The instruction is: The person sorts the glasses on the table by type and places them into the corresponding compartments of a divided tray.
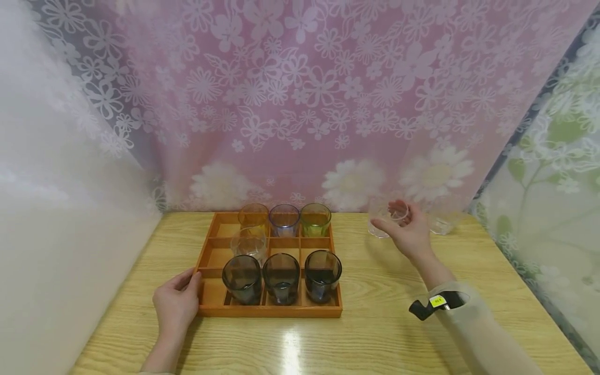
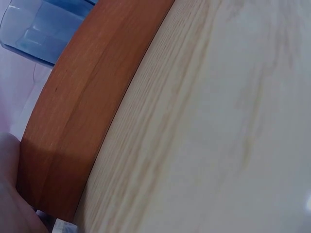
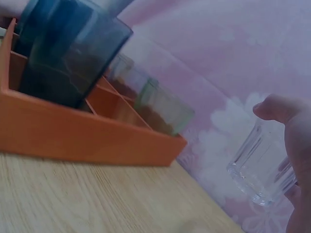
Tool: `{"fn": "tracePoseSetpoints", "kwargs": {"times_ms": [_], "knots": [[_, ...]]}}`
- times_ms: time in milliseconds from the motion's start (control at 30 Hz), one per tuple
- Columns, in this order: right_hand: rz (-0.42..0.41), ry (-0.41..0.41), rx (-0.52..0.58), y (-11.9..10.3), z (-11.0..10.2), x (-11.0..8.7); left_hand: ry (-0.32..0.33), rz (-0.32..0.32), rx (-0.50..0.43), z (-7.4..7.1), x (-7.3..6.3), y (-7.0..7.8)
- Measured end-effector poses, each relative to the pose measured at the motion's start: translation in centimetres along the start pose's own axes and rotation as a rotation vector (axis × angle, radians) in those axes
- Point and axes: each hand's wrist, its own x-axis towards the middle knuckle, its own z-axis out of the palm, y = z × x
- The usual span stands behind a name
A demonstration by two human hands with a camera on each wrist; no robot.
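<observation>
My right hand (image 1: 410, 232) grips a clear glass (image 1: 378, 221), thumb on the near side and fingers round the far side. In the right wrist view this clear glass (image 3: 260, 165) is tilted and appears raised off the table. My left hand (image 1: 177, 299) holds the left side of a wooden divided tray (image 1: 272, 311) near its front corner. Three dark grey glasses (image 1: 281, 278) occupy the tray's front row. One clear glass (image 1: 248, 245) sits in the middle row. Along the back row stand an amber glass (image 1: 253, 219), a blue-rimmed glass (image 1: 284, 221) and a green glass (image 1: 315, 221).
Another clear glass (image 1: 442, 219) stands at the table's back right, beyond my right hand. A pink floral curtain (image 1: 290, 104) hangs right behind the wooden table (image 1: 375, 323). Further curtains flank the left and right sides.
</observation>
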Motion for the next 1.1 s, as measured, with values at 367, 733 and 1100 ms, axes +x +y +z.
{"fn": "tracePoseSetpoints", "kwargs": {"times_ms": [367, 733, 1100], "knots": [[-0.041, -0.124, 0.112, -4.9, 2.2, -0.9, -0.003, 0.01, -0.004, -0.3, 0.1, -0.2], [-0.095, -0.214, 0.228, -7.4, 5.1, -1.0, -0.003, -0.01, -0.017, -0.3, 0.0, 0.1], [-0.091, -0.35, 0.254, -9.5, 8.3, -1.5, -0.002, -0.008, -0.014, -0.1, 0.0, 0.2]]}}
